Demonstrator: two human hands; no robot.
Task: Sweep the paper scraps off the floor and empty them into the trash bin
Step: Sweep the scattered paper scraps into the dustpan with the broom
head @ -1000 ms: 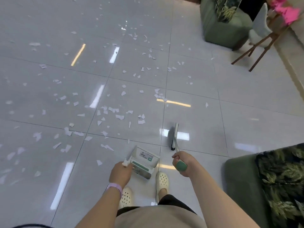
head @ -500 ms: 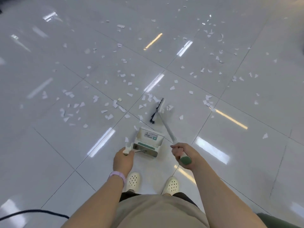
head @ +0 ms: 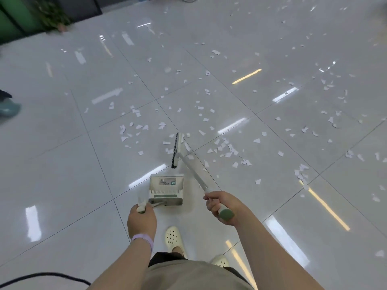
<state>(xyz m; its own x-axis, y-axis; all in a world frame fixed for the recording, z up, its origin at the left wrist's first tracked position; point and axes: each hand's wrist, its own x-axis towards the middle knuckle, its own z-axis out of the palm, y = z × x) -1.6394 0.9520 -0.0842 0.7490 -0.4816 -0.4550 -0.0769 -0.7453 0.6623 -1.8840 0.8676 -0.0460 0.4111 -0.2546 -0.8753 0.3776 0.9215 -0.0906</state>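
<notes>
Left hand (head: 142, 219): my fingers curl round the dustpan (head: 166, 190) handle; pan sits on the floor just ahead of my feet.
Right hand (head: 222, 207): wrapped round the green end of the broom (head: 189, 168) stick.
Broom head: down just beyond the pan.
Paper scraps (head: 225, 148): scattered ahead, thickest far right of the broom.
Handling: I judge them feather-light and flighty on glossy tile (head: 62, 164); slow, low strokes.

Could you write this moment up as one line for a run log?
stage: sweeping | left hand: holds dustpan handle | right hand: grips broom | paper scraps: scattered on floor | trash bin: not seen
</notes>
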